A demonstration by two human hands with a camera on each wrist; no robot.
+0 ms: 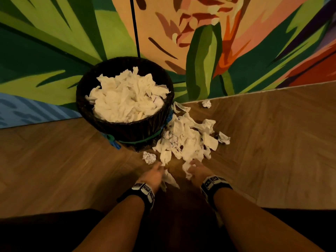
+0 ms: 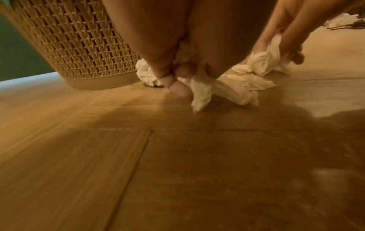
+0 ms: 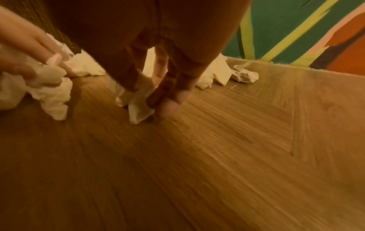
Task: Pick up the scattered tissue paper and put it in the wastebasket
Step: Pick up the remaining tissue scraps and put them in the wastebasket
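Tissue paper [image 1: 187, 140] is heaped on the floor [image 1: 54, 160] against the right side of the nearly full wastebasket [image 1: 125, 128]. A piece is pinched by the left hand [image 1: 154, 174], another by the right hand [image 1: 197, 170]; gathering is judged under way. Both must next be lifted over the rim

Indoor room, type unclear: wood herringbone floor [image 1: 54, 160], painted floral mural wall [image 1: 218, 42].

I cannot see the left hand's [image 1: 151, 176] fingertips in the head view; tissue [image 1: 168, 179] beneath them is part covered. Both wrist views are blurred. The wastebasket's [image 2: 65, 43] rim is cut off above the fingers.
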